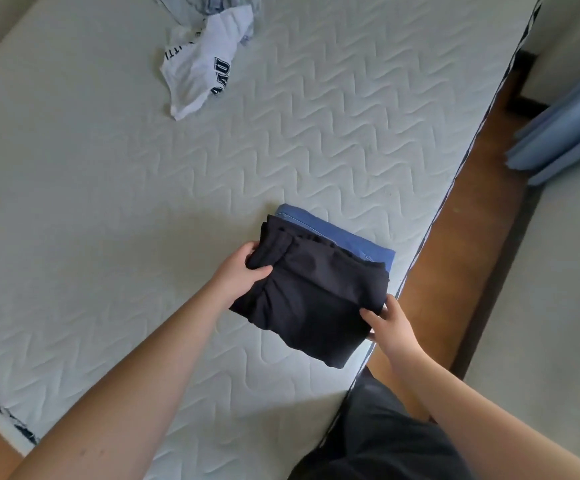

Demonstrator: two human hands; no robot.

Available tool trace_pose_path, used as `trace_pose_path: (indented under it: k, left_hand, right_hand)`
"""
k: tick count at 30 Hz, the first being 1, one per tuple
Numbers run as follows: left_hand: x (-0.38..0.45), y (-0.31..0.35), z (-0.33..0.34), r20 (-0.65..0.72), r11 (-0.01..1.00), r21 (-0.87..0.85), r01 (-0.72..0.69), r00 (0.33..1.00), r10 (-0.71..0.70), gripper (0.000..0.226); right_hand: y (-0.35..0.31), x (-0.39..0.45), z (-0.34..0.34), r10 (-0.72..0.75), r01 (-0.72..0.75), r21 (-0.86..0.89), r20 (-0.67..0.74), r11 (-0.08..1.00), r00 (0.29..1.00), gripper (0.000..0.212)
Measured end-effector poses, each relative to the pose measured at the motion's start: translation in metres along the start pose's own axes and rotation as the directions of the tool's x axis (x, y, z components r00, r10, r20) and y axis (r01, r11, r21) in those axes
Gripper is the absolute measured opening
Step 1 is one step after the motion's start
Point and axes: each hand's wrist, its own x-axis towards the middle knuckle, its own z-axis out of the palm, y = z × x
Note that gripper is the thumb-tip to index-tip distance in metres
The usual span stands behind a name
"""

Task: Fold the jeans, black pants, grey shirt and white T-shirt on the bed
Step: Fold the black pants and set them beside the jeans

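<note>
Folded black pants [313,299] lie on top of the folded blue jeans [344,233] near the bed's right edge. My left hand [243,271] grips the pants' left side, thumb on top. My right hand [389,323] holds their near right corner, fingers underneath. A crumpled white T-shirt [202,71] with dark lettering lies at the far side of the mattress. A grey shirt [212,5] is bunched behind it, partly cut off by the top of the frame.
The quilted white mattress [108,202] fills most of the view. A brown wooden floor strip [461,244] runs along its right edge. Blue curtains [565,133] hang at the right. My dark shorts [385,438] show at the bottom.
</note>
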Motion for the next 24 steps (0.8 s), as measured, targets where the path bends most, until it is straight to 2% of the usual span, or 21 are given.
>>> trace_pose_path:
  k: [4, 9, 13, 16, 19, 24]
  left_hand:
    - [0.045, -0.009, 0.016, 0.034, 0.999, 0.022, 0.024, 0.999, -0.025, 0.059]
    - [0.085, -0.024, 0.034, 0.038, 0.998, 0.057, 0.017, 0.999, -0.019, 0.056]
    - [0.112, -0.032, 0.039, 0.0, 0.988, 0.151, 0.021, 1.0, -0.021, 0.052]
    - [0.126, -0.037, 0.041, -0.015, 0.972, 0.234, 0.03, 1.0, -0.028, 0.052]
    - [0.136, -0.043, 0.046, -0.003, 0.964, 0.258, 0.065, 0.998, -0.066, 0.061]
    - [0.149, -0.041, 0.054, 0.003, 0.989, 0.137, 0.063, 0.998, -0.064, 0.084]
  right_hand:
    - [0.011, 0.04, -0.002, 0.084, -0.083, 0.009, -0.041, 0.996, 0.996, 0.029]
    - [0.021, 0.085, 0.001, 0.177, -0.177, -0.003, -0.058, 0.984, 0.983, 0.031]
    - [0.028, 0.11, 0.008, 0.163, -0.166, -0.105, -0.037, 0.98, 0.986, 0.044]
    - [0.032, 0.121, 0.011, 0.155, -0.16, -0.143, -0.046, 0.977, 0.987, 0.042]
    - [0.032, 0.128, 0.011, 0.178, -0.181, -0.096, -0.045, 0.979, 0.983, 0.051]
    - [0.023, 0.144, 0.008, 0.149, -0.15, -0.001, -0.14, 0.989, 0.979, 0.057]
